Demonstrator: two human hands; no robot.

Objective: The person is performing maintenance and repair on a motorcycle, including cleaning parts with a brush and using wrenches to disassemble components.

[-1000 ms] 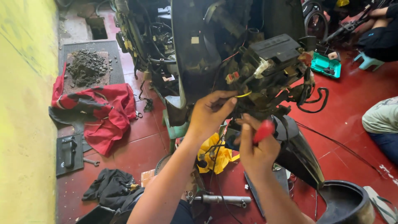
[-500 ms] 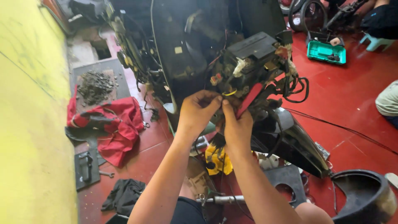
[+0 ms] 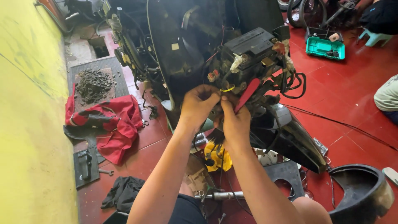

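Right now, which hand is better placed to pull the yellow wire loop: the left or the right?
Left, probably. The left hand has its fingertips pinching at the yellow wire loop, while the right hand is occupied by the red-handled tool.

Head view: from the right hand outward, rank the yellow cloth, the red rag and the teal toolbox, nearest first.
1. Yellow cloth: just below the right hand, under the wrist.
2. Red rag: far to the left on the red floor, by the yellow wall.
3. Teal toolbox: up at the far right, beyond the black scooter frame.
The rag and toolbox are fairly close in distance; the cloth is plainly nearest.
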